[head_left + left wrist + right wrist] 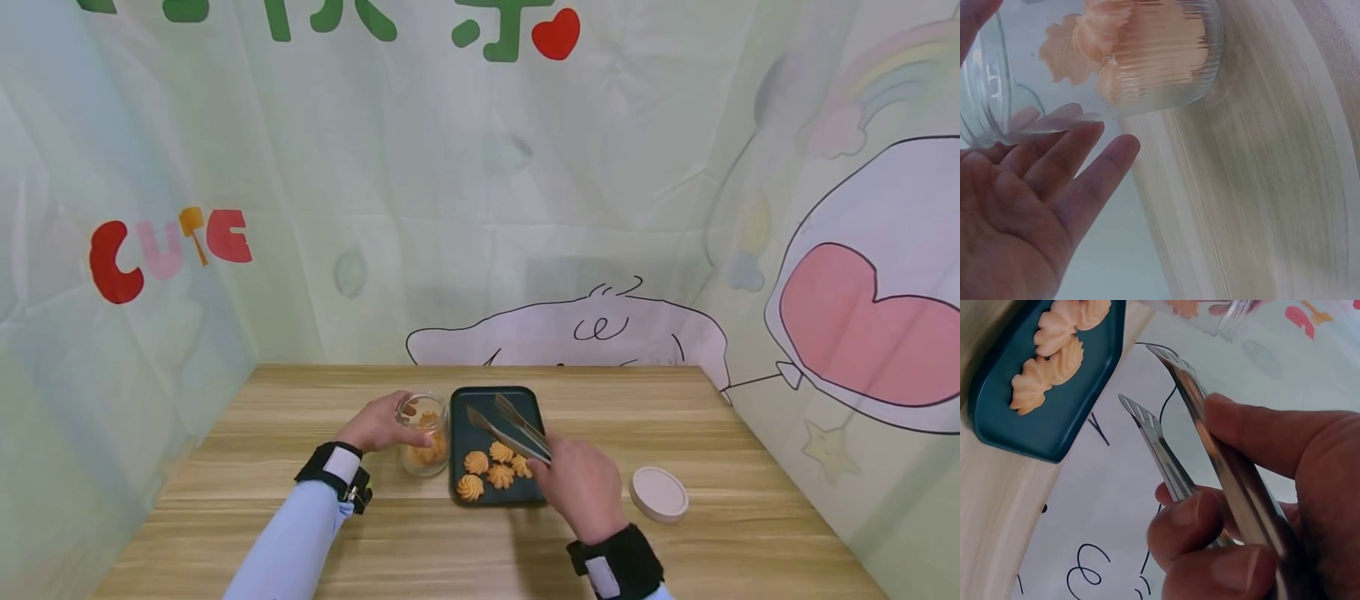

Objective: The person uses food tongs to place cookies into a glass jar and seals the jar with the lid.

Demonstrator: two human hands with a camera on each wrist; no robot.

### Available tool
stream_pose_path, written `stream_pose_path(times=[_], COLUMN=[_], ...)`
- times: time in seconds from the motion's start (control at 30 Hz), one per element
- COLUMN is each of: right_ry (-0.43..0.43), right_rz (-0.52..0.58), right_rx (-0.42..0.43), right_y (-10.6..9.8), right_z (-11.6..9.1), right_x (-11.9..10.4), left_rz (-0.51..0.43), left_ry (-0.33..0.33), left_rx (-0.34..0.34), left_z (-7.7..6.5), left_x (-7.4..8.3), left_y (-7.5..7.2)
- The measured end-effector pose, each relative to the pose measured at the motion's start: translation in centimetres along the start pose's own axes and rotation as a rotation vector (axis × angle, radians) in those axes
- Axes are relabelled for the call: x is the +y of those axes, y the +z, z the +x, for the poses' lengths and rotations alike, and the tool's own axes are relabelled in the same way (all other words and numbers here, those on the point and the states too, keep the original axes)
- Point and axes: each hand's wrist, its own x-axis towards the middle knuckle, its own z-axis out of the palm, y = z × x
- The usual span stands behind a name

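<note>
My left hand [384, 423] grips a clear glass jar [424, 462] near its rim, thumb and fingers on either side. Several swirled cookies [1160, 47] lie inside the jar, on its bottom. To the right of the jar is a dark green tray [474, 406] with several more cookies [500, 476] on its near half. In my right hand [581, 483] is a pair of metal tongs [510, 432], held over the tray. The tong tips point up and left, apart from each other, with nothing between them, as the right wrist view shows.
A round whitish lid [660, 493] lies on the wooden table [738, 542], right of my right hand. Printed cloth [480, 192] hangs behind the table and along its sides.
</note>
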Motion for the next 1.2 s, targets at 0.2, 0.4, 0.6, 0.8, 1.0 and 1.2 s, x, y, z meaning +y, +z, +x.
stream_pose_path(times=[0.2,0.4,0.6,0.8,1.0,1.2], right_ry=[0.030,0.051,0.036,0.037,0.031,0.020], right_rz=[-0.017,-0.046,-0.092,-0.108,-0.077,-0.049], right_rx=[-0.068,-0.123,-0.107,-0.085,-0.051,-0.003], right_y=[0.1,0.1,0.4,1.2,2.3,3.2], right_z=[-0.1,-0.4,-0.8,-0.9,-0.7,-0.5], right_x=[0.7,1.2,1.6,1.5,1.4,1.5], left_rz=[-0.010,-0.011,-0.016,-0.023,-0.025,-0.018], left_ry=[0.002,0.006,-0.002,-0.007,-0.004,0.003], left_rx=[0.001,-0.002,-0.004,-0.008,-0.001,0.007], left_z=[0.1,0.1,0.2,0.1,0.0,0.0], left_x=[-0.1,-0.2,-0.2,-0.2,-0.2,-0.2], left_y=[0.0,0.0,0.1,0.1,0.0,0.1])
